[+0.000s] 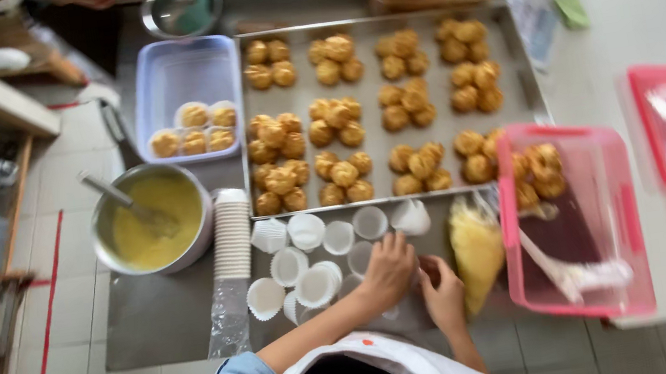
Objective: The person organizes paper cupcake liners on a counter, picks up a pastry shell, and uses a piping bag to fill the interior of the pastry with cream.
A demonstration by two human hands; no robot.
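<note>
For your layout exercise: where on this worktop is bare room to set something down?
Bare steel lies below the custard bowl, left of the cup stack. White counter right of the baking tray is open. Around both hands paper cups crowd.

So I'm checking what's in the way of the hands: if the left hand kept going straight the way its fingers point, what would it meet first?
The left hand points up the table toward the baking tray. First in line, probably, are the white paper cups just beyond its fingertips, then the tray's near rim. Depth is unclear, so it may already touch a cup.

Bakery kitchen: puff tray (372, 93), custard bowl (149, 221), paper cups (308, 257).
</note>
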